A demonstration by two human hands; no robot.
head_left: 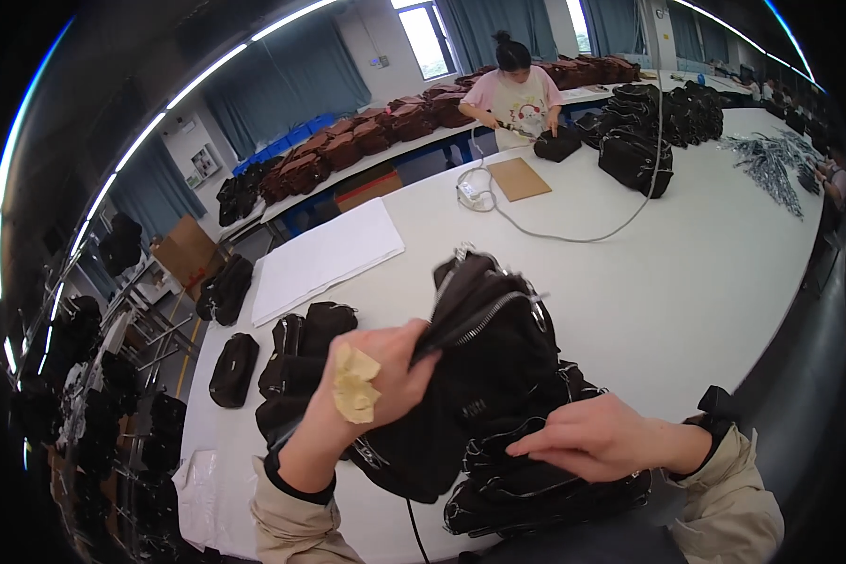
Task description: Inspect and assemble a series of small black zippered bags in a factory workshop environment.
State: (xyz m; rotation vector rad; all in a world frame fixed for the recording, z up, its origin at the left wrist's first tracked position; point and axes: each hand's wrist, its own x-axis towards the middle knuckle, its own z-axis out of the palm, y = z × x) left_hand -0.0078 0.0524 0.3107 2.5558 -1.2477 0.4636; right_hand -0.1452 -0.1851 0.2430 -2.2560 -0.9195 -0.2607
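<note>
A black bag [498, 362] with silver zippers and metal rings is held up, tilted, in front of me. My left hand [381, 371] is closed on its left edge beside a zipper; a yellowish patch [355, 383] sticks to the back of that hand. My right hand [597, 437] lies over more black bags [555, 498] near the table's front edge. Its fingers reach left, stretched out, toward the lower part of the raised bag. I cannot tell whether they touch it.
Several black pouches [233, 369] lie at left on the white table [686, 282], near white sheets [329, 258]. Across the table a person [517, 99] works on a black bag [557, 143]. A grey cable [573, 238] loops past a brown board [520, 179]. Brown bags [348, 141] line the back.
</note>
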